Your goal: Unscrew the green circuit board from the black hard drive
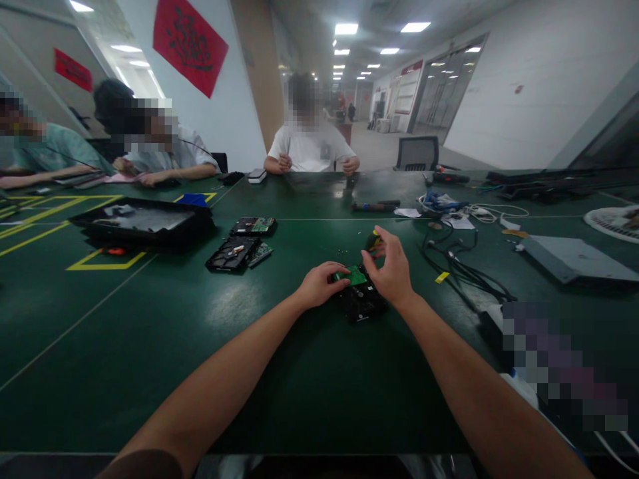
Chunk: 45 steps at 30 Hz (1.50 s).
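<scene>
A black hard drive with a green circuit board along its far part lies on the green table in front of me. My left hand grips its left side, with the fingers reaching over onto the board. Above the drive's right side, my right hand pinches a screwdriver by its yellow-green and dark handle. The hand and the drive hide the tool's shaft and tip. Several tiny screws lie just beyond the drive.
Left of the drive are more black drives and a loose circuit board. A black tray stands farther left. On the right lie dark cables and a flat silver box. A person in white sits opposite; others sit at left.
</scene>
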{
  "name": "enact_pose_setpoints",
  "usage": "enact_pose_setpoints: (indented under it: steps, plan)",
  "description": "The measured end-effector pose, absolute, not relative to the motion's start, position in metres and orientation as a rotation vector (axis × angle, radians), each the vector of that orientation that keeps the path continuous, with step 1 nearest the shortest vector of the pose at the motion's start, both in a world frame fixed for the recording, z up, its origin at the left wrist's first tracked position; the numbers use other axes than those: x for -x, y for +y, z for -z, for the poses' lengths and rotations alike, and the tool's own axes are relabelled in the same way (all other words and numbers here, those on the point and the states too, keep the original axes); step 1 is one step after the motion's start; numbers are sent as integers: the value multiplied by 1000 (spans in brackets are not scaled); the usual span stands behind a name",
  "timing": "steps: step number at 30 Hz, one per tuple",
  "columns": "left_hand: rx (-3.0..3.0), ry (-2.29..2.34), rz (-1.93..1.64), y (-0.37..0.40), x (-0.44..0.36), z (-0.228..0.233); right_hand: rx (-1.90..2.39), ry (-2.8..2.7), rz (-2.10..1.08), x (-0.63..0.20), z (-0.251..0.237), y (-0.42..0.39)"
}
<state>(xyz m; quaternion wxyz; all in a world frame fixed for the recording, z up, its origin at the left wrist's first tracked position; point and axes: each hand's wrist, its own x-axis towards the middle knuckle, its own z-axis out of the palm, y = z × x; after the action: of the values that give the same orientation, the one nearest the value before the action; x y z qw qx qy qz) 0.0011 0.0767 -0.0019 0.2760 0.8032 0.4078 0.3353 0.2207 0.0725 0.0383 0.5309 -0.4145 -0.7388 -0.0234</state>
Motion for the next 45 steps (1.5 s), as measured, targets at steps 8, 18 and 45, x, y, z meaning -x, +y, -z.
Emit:
enact_pose_setpoints:
  steps: [8, 18, 45]
  plan:
    - [-2151, 1097, -919, 77, -2, 3, 975, -1779, 43, -220, -40, 70]
    - [-2166, 1095, -918, 76, 0, 1, 994, -1757, 49, -220, -36, 73]
    - [-2184, 1077, -924, 79, -1, 4, 948, -1753, 29, -218, -36, 72]
